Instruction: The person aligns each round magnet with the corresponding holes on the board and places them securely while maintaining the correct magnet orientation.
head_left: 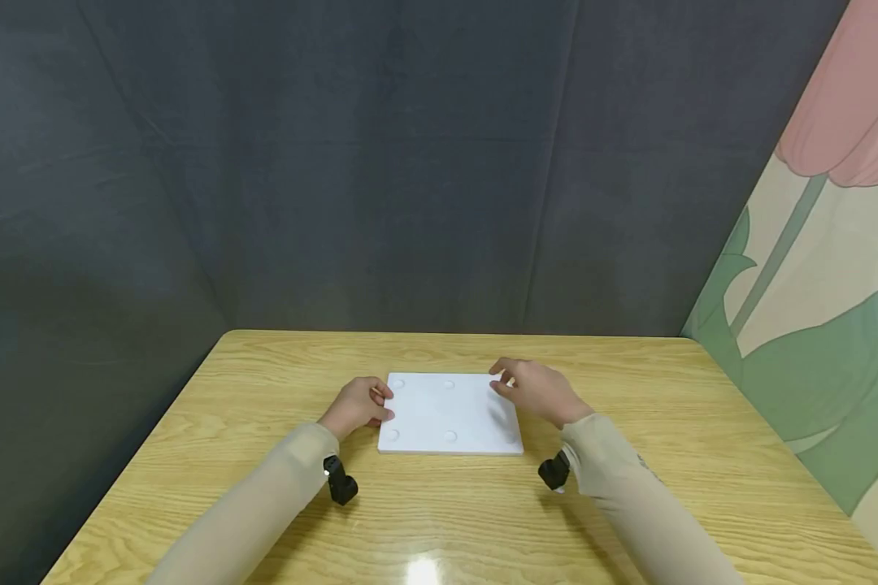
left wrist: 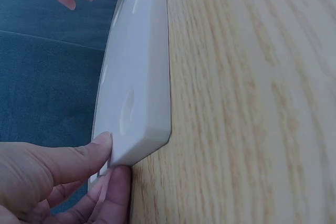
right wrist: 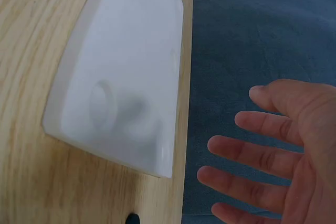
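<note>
A white rectangular board (head_left: 449, 414) with several shallow round hollows lies flat on the wooden table. My left hand (head_left: 358, 405) is at its left edge. In the left wrist view the thumb (left wrist: 84, 162) of that hand is on the board's top rim, with curled fingers (left wrist: 116, 190) against its side, pinching the edge. Above the board's far right corner hovers my right hand (head_left: 537, 388), apart from it and holding nothing. The right wrist view shows the fingers (right wrist: 247, 150) of this hand spread, and its shadow falls on the board (right wrist: 121, 40).
The wooden table (head_left: 300, 520) extends around the board on all sides. A dark cloth (head_left: 380, 179) hangs behind and to the left. On the right is a wall panel (head_left: 812, 357) with a flower pattern. Both wrists carry a small black camera.
</note>
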A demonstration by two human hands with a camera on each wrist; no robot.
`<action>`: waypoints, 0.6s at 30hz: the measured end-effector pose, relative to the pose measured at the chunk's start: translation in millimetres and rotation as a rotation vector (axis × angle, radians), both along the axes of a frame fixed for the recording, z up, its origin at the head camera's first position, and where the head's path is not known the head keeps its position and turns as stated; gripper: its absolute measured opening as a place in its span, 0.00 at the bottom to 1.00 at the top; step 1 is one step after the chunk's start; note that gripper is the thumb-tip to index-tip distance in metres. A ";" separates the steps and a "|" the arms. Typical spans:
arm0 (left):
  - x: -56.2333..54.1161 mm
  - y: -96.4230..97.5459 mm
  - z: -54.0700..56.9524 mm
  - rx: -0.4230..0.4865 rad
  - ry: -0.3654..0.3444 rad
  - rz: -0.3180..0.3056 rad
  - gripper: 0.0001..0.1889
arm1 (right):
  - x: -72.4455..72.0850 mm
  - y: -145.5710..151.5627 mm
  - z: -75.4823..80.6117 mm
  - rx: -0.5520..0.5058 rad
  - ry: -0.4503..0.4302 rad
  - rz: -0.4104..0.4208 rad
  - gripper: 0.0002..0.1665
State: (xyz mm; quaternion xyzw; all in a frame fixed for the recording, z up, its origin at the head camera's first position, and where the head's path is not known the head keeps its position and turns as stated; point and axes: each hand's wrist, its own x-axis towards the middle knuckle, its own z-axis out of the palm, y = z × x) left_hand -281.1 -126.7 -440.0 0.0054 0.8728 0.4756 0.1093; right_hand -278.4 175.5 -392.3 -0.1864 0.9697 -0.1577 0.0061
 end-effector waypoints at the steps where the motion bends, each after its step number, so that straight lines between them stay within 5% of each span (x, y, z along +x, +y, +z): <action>1: 0.4 0.1 0.5 0.001 -0.002 0.001 0.14 | 0.5 0.7 0.8 0.000 0.003 -0.004 0.18; 11: 0.1 0.7 1.3 0.005 -0.004 0.007 0.14 | 11.9 16.5 14.4 -0.093 0.003 0.003 0.19; 18: -0.5 -0.1 1.1 0.001 -0.004 0.011 0.14 | 23.0 33.5 9.6 -0.214 -0.034 -0.016 0.20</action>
